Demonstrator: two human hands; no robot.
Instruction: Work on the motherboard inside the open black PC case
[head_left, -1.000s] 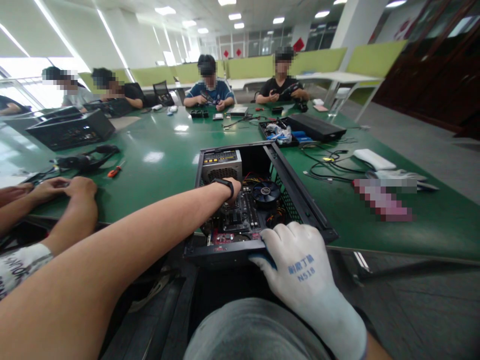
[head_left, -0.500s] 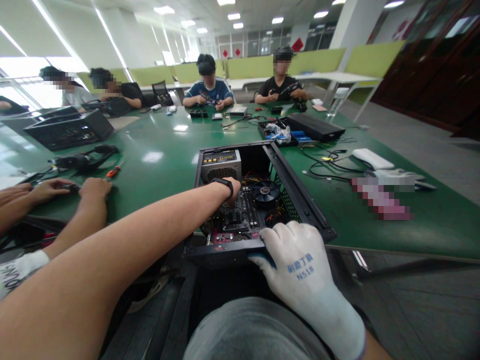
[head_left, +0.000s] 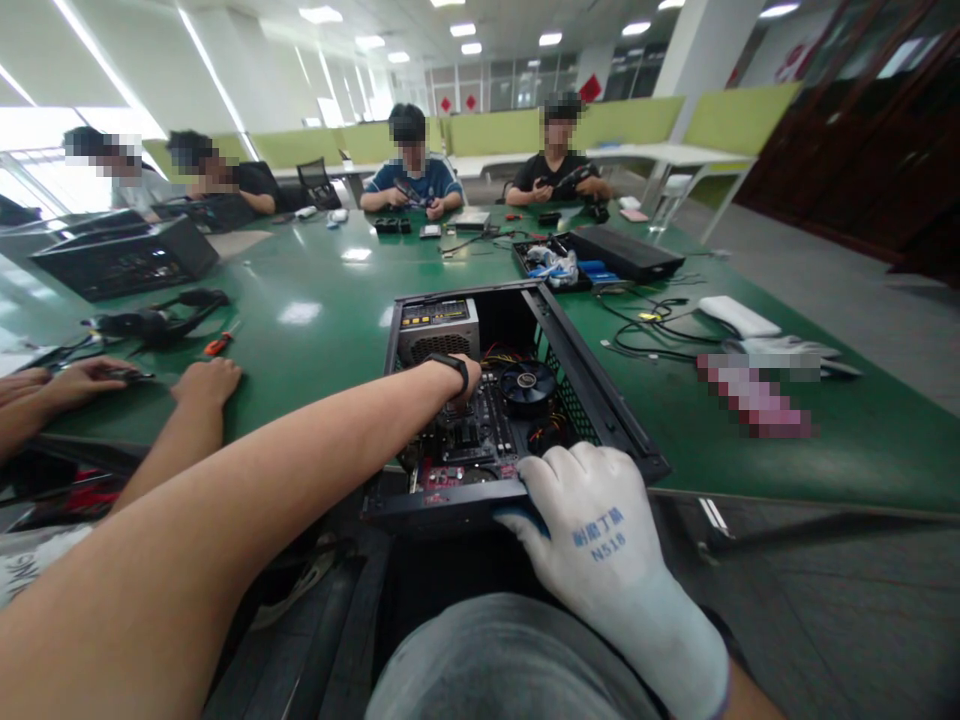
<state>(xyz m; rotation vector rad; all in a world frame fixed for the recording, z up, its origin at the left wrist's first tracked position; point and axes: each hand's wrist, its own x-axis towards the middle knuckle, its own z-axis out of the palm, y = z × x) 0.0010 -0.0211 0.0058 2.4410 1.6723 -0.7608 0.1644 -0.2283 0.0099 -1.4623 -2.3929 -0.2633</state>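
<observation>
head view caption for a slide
Bare left hand inside open black metal computer case; white-gloved right hand grips its near edge.

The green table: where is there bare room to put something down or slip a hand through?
The widest bare patch of the green table lies between the open computer case, the headset and the far black case. Another lies right of the computer case, nearer than the cables. Crowded: inside that case, where the left hand reaches, and around the cables.
</observation>
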